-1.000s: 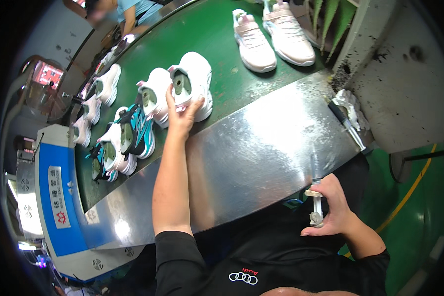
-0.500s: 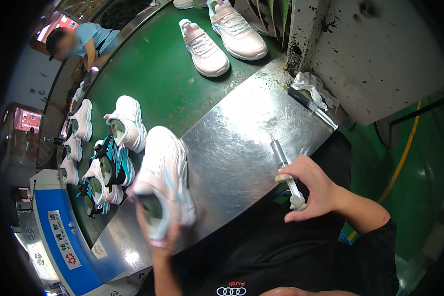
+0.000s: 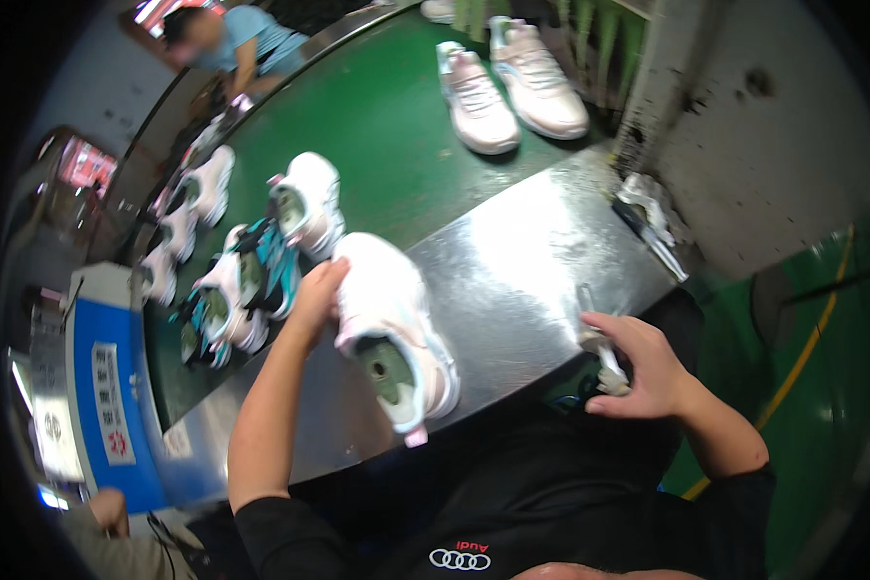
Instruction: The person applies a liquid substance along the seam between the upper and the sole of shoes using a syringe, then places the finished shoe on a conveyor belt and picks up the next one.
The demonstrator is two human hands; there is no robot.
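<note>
A pale pink sneaker with a white sole is tilted over the metal work surface, its opening and green insole facing me. My left hand is closed on the side of its front part, fingers partly hidden behind the shoe. In my right hand is a clear syringe, gripped near its flange, with cloth-like wrapping on the flange and plunger end. Its thin tip points away from me, over the metal. Motion blurs the picture somewhat.
Several pink and black-teal shoes stand at left on the green conveyor; a pink pair stands farther off. A dark syringe lies by crumpled tissue near a stained panel. A seated person and another person's hand show at left.
My left hand has shifted from the sneaker's heel end to its side near the front. The shoe has turned a little and come nearer me; the view has swung. My right hand keeps the syringe.
</note>
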